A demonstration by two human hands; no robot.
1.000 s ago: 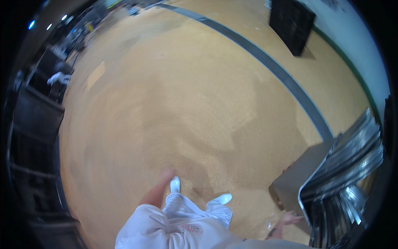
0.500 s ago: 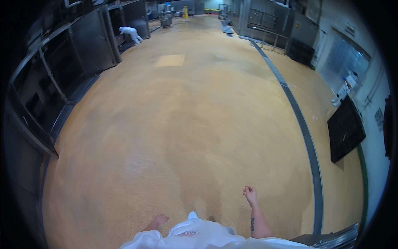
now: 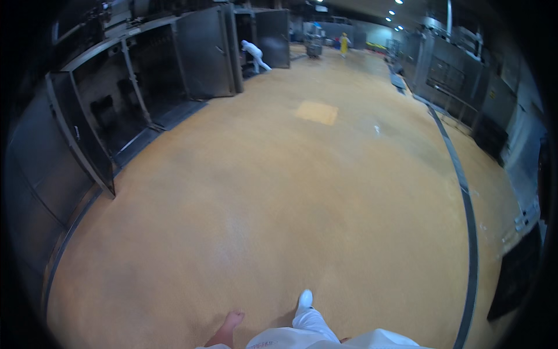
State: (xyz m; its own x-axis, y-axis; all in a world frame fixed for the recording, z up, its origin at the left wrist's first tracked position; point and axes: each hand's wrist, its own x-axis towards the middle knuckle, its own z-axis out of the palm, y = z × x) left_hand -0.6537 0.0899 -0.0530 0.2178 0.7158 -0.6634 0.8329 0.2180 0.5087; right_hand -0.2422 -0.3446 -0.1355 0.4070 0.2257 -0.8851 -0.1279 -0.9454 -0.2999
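Note:
My left hand [image 3: 234,318] hangs low by my left side, its fingers curled in, and I see nothing in it. Only a sliver of my right hand [image 3: 345,339] shows at the lower edge beside my white clothing; its fingers are hidden. Both hands are above the tan floor [image 3: 261,221], touching no object that I can see. Between them, a white boot [image 3: 305,299] and a white trouser leg [image 3: 314,323] stretch forward.
Metal cabinets with open doors [image 3: 203,55] line the left. A person in white [image 3: 254,55] leans into one. Farther back are a cart [image 3: 314,43] and a person in yellow [image 3: 344,44]. A drain channel [image 3: 469,232] runs along the right, near a dark panel [image 3: 516,270].
My view has swung left, so the surroundings sit farther right. My right hand has dropped back almost out of sight. A leg has come forward. The person by the right doorway has left view.

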